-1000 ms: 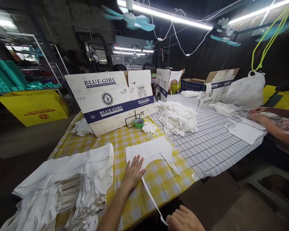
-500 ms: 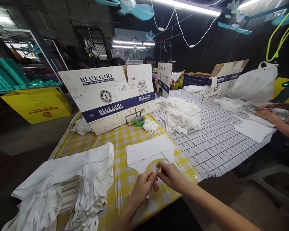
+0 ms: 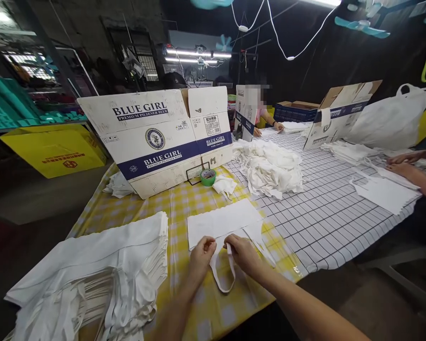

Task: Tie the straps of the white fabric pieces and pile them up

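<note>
Comparing with the view one second back, I note that my left hand (image 3: 201, 253) has left its flat rest on the white cloth piece (image 3: 222, 220), and my right hand (image 3: 243, 253) has come up from below the worktop (image 3: 184, 203) edge. Both hands now sit close together at the near edge of the cloth piece, each pinched shut on one leg of the strap (image 3: 222, 280). The strap, which trailed straight off the edge, now lies as a short U-shaped loop on the yellow check cover between my wrists. My reading: the strap is gathered in and held by both hands, no longer loose over the edge.

Position reference: the Blue Girl carton (image 3: 156, 142). The cloth piece lies flat in front of the carton, toward me, and the hands are at its side farthest from the carton. A green tape roll (image 3: 208, 177) and a small crumpled cloth (image 3: 224, 184) sit just in front of the carton, well apart from the hands. A tall stack of white pieces (image 3: 102, 255) lies in front of the carton and to its left, near my left forearm; this is the closest obstruction. A loose heap of white cloth (image 3: 270, 166) lies right of the carton. Farther right of the carton, a co-worker's hands (image 3: 404, 163) rest on other white pieces, well apart from mine
</note>
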`<state>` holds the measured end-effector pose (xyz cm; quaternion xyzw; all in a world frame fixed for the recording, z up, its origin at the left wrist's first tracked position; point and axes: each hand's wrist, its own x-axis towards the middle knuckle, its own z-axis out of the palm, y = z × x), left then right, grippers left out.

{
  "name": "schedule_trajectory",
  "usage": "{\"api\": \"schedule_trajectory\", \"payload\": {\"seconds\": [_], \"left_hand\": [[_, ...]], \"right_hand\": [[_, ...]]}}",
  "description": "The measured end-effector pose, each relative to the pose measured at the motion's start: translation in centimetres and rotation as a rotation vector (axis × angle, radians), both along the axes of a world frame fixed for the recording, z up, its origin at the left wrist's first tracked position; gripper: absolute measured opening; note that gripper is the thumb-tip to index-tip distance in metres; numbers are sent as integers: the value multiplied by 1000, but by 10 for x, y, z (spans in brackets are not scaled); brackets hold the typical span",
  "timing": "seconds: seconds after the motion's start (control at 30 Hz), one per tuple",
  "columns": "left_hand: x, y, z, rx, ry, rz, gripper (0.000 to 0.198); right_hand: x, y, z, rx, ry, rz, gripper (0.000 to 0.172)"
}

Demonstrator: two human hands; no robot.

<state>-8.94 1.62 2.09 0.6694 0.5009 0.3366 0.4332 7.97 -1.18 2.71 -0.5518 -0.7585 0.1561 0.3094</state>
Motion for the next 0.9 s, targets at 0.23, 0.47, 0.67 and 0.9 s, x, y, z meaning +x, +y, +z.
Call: {"api": "schedule_trajectory", "payload": {"seconds": [0.23,0.47,0.67,0.9], "left_hand": [[-5,47,-15,476,576,-107,15],[-6,53,-18,613,661,-161,19],[-6,59,-24,458,421,-47,11],[-7,62,-26,407,337,-37,12]], "right_hand": [[-13,33,-13,-159,218,-97,26],[-19,52,-13,-161,96,-51,30],[-20,66,-8,-169,-59,5,26],[-21,74,-8,-198,-233,12,24]]}}
